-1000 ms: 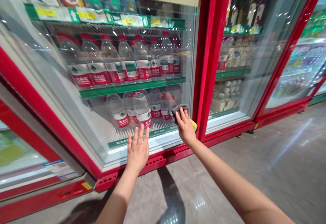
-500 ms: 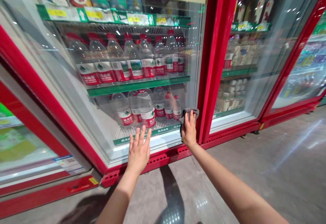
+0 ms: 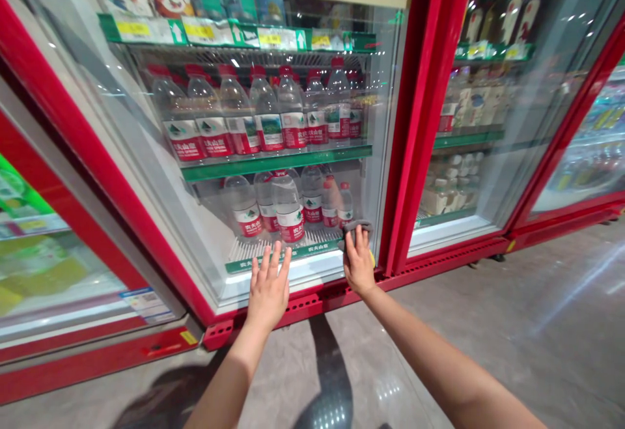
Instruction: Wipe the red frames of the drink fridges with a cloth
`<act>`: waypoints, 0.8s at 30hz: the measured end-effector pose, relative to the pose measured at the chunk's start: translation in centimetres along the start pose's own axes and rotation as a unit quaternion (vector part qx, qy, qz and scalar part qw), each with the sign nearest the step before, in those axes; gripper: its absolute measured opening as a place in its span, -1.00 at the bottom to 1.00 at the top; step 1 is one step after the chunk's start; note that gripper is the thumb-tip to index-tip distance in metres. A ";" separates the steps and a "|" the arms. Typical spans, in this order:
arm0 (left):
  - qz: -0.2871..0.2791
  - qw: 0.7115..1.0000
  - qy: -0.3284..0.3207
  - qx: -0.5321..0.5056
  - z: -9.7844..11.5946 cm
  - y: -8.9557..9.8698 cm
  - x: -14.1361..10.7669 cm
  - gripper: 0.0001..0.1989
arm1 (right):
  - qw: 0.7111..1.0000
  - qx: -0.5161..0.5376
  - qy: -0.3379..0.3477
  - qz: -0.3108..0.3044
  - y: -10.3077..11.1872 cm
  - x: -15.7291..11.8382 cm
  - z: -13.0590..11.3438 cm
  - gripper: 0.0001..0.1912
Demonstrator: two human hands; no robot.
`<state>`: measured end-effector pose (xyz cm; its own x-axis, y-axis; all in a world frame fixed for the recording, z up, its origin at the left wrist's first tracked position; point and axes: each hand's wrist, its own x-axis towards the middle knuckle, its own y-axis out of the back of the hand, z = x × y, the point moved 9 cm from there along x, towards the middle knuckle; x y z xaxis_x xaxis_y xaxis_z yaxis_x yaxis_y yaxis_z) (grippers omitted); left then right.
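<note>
My right hand (image 3: pixel 359 265) presses a grey cloth (image 3: pixel 360 226) to the lower right part of a fridge's glass door (image 3: pixel 202 237). Its fingers lie over the cloth, and a bit of yellow shows at the cloth's right edge. Near the bottom of the same glass, my left hand (image 3: pixel 268 287) is open with fingers spread and holds nothing. Whether its palm touches the glass I cannot tell. Behind the glass, several water bottles (image 3: pixel 287 211) with red and white labels stand on the lowest shelf, and more bottles (image 3: pixel 263 123) stand on the shelf above.
A red door frame (image 3: pixel 415 129) borders the glass on the right. Beyond it stands another fridge with drinks (image 3: pixel 454 181). At the left is a red-framed case (image 3: pixel 117 240). Grey shiny floor (image 3: pixel 547 325) lies below, with a dark shadow across it.
The cloth under my right hand has slid slightly down and left on the glass. My left hand stays nearly in place, while the view has shifted a little to the left.
</note>
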<state>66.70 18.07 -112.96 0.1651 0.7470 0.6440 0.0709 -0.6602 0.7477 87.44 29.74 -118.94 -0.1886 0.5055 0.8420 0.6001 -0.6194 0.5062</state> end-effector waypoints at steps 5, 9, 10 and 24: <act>-0.011 1.000 0.008 0.003 -0.5 -0.3 -0.7 -0.29 | 0.989 -0.028 0.096 -0.106 -1.4 -4.7 1.9 -0.14; -0.015 1.000 0.014 0.006 -1.2 -0.3 -1.3 -0.24 | 1.000 -0.022 -0.003 0.013 0.9 -2.3 4.4 -0.05; -0.015 1.000 0.014 0.006 -1.3 -0.3 -1.4 -0.22 | 0.999 -0.019 -0.020 0.037 1.3 -1.3 3.9 -0.03; -0.024 0.999 0.023 0.018 -2.2 -0.5 -2.3 -0.18 | 0.979 -0.044 0.160 -0.118 0.9 -0.8 0.2 -0.24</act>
<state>64.08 16.86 -114.51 0.1147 0.7803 0.6148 0.1137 -0.6251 0.7722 88.27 28.92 -119.22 -0.5569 0.4352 0.7075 0.4435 -0.5644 0.6963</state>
